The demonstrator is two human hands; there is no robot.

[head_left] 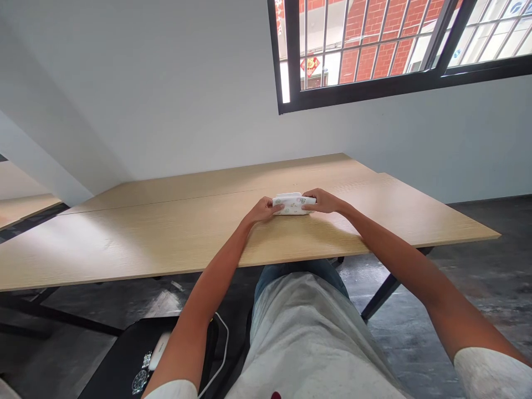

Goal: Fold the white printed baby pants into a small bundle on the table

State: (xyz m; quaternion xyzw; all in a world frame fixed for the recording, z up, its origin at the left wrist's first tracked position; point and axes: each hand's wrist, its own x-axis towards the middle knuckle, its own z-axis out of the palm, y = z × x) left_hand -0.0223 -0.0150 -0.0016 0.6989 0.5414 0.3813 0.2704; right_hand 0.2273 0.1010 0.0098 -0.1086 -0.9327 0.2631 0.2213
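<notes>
The step in hand seems to be steady holding; the left hand and right hand grip opposite ends of a white patterned bundle at the table; any next move calls for even grip.

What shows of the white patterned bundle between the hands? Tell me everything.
The white patterned bundle is wider than tall, scattered with small marks, some greenish, too fine to make out. A plain white strip shows along its top edge. It looks soft, like folded cloth or padding. The left hand and the right hand hold its two ends, thumbs on the near face, over the pale table. Whether it touches the tabletop is unclear.
</notes>
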